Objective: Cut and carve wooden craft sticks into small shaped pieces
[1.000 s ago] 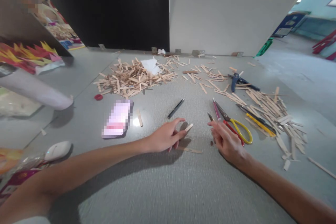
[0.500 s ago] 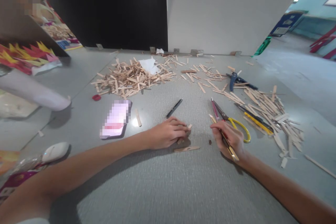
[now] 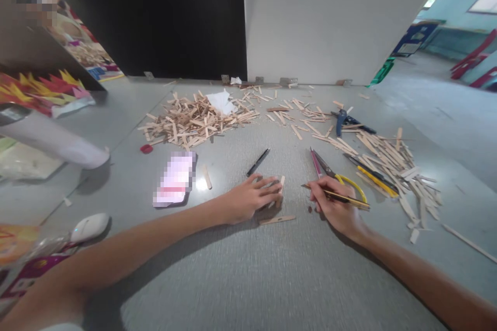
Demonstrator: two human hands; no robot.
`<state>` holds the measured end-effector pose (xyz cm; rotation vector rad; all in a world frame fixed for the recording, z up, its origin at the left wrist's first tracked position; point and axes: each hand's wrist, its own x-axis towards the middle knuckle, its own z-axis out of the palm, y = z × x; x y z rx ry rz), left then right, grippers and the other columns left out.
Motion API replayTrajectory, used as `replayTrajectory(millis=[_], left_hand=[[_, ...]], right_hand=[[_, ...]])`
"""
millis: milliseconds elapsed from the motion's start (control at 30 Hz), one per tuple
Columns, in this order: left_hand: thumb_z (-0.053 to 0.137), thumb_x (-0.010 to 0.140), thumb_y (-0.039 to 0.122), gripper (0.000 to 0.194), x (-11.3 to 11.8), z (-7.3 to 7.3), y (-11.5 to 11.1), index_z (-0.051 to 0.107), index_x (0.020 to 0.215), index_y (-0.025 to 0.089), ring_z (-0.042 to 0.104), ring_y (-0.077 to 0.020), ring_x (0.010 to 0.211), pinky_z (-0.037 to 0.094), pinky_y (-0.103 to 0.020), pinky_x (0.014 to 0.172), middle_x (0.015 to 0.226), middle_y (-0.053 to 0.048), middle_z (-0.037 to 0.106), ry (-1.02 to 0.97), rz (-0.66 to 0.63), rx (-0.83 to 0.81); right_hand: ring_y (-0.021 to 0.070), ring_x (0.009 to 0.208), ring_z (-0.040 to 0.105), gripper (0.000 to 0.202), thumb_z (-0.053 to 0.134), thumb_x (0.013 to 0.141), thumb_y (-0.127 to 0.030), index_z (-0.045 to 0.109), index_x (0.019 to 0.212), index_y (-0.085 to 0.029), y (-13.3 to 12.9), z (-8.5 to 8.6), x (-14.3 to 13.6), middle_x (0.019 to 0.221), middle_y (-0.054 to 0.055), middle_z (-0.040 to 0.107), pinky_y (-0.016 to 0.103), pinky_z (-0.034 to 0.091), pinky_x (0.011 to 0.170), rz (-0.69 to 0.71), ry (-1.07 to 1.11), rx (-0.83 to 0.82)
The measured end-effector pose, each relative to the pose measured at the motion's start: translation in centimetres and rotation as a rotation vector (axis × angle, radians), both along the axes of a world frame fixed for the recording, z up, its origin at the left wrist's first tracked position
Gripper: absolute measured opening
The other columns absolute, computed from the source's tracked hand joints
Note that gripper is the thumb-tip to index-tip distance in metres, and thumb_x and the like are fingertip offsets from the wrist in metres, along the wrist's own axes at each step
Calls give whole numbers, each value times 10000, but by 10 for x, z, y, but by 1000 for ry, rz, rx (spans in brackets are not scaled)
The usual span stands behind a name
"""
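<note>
My left hand (image 3: 250, 199) rests on the table with its fingers bent over a short wooden craft stick (image 3: 282, 181), pressing it down; the stick's lower part is partly hidden by the fingers. Just below that hand lies another craft stick (image 3: 277, 220) with a small dark notch or hole. My right hand (image 3: 336, 204) grips a yellow-and-black pencil (image 3: 351, 200), its dark tip pointing left toward the left hand. Behind the right hand lie yellow-handled scissors (image 3: 355, 186) and a purple pen-like tool (image 3: 315, 162). A black pen (image 3: 258, 161) lies beyond the left hand.
A big heap of craft sticks (image 3: 194, 121) with white paper (image 3: 222, 102) lies at the back left. More sticks (image 3: 388, 152), blue-handled pliers (image 3: 341, 121) and a yellow cutter (image 3: 376, 180) are on the right. A phone (image 3: 176, 178) and white mouse (image 3: 90, 227) lie left. Tall panels stand behind.
The pencil has swung in my right hand, and its dark tip now points left. My left fingers have spread a little, showing more of the stick. The view has shifted slightly.
</note>
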<state>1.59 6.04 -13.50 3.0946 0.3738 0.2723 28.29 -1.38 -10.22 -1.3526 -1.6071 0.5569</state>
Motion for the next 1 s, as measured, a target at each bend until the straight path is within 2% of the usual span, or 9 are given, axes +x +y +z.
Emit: replayTrajectory(millis=[100,200,367,467,567,833,1000], left_hand=[[511,999,86,507,4,1,-8,543,1501,153,479,-333,1513,391,-473,1186,1551,-171,615,-10,20,19],[546,1028,153,489,8,0,-15,536,1517,161,542,-339,1432,413,-490,1174,1504,-182,632,-42,67,25],[561,1048,192,437,9,0,-19,576,1479,125,569,-376,1378,448,-539,1147,1406,-216,660,-104,98,29],[550,1058,197,406,9,3,-19,593,1455,127,586,-371,1353,467,-542,1134,1361,-216,670,-107,104,30],[546,1058,196,394,9,4,-19,600,1438,105,593,-374,1344,470,-541,1140,1331,-221,674,-116,106,16],[517,1067,196,462,7,-5,-19,540,1518,100,527,-388,1469,445,-558,1196,1502,-262,601,-101,122,36],[553,1056,208,503,6,-8,-18,532,1556,161,542,-395,1471,435,-572,1215,1548,-243,581,-71,89,30]], right_hand=[[126,383,589,393,589,1027,-520,629,758,-236,2,7,-6,571,-10,667,219,480,366,48,59,-132],[132,387,589,363,628,983,-550,671,832,-222,6,8,-12,595,6,691,221,481,354,84,90,-229],[126,396,575,411,721,923,-546,623,685,-225,16,3,-25,535,-2,642,207,453,346,106,127,-323],[122,398,571,398,711,918,-586,625,764,-229,23,-2,-32,573,-9,653,206,443,346,86,152,-311],[132,407,594,412,663,943,-621,638,832,-225,27,-8,-36,587,-3,672,227,486,376,67,165,-289],[140,442,610,413,653,993,-540,616,720,-233,24,-14,-31,510,-18,654,238,471,451,136,53,-233],[131,457,533,412,668,998,-474,577,668,-244,24,-10,-30,494,-52,577,250,403,471,168,-57,-172]])
